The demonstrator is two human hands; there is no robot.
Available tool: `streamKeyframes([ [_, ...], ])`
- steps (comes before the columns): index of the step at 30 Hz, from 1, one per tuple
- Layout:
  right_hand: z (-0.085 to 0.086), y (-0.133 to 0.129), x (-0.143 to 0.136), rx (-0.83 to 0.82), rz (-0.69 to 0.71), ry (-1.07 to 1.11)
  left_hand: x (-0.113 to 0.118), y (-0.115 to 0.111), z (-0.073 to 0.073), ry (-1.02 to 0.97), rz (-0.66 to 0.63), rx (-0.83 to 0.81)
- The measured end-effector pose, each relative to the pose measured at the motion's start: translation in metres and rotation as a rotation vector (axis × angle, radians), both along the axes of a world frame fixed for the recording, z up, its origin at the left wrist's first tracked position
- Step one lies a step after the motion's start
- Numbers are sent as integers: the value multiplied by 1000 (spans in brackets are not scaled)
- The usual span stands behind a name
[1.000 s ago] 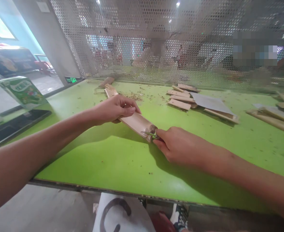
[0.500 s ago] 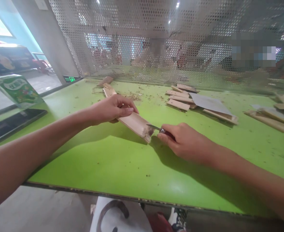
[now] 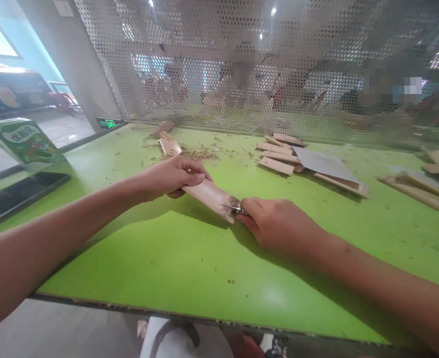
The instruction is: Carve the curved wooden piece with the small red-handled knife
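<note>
My left hand (image 3: 184, 175) is wrapped round the middle of a pale, curved wooden strip (image 3: 209, 195) that slants over the green table (image 3: 160, 268). The strip's near right end is rough and dark. A small knife (image 3: 234, 208) has its blade against that end. Its handle is in my right hand (image 3: 270, 219), whose closed fingers hide most of it. Brown crumbs (image 3: 200, 153) lie behind my left hand, near another light wooden piece (image 3: 170, 145).
Several wooden strips (image 3: 277, 165) and a white paper sheet (image 3: 326, 163) lie at the back right, with more pieces (image 3: 415, 191) farther right. A green box (image 3: 23, 141) and a dark flat panel (image 3: 21, 199) are at left. A perforated screen (image 3: 212, 59) borders the back.
My right hand has moved slightly left, bringing the knife blade lower over the strip's rough end. My left hand keeps its grip on the strip. The view has shifted slightly.
</note>
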State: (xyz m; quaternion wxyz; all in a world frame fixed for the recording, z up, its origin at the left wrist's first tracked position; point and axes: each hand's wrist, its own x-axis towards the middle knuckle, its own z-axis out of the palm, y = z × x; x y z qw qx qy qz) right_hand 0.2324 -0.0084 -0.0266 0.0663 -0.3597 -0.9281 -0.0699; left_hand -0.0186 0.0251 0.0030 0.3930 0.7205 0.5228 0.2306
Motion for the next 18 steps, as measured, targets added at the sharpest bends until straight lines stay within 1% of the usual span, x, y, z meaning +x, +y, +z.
streamKeyframes([
  [7, 5, -2, -10, -18, -4, -80, -1, 0, -1, -29, 35, -63],
  [10, 7, 3, -13, -31, 16, -102, -3, 1, 1, -18, 56, -30],
  [13, 6, 9, -14, -65, 48, -79, -5, 1, 3, 19, 72, 7],
  [18, 2, 14, -13, -135, 93, -24, -6, -1, 6, 69, 41, 88],
])
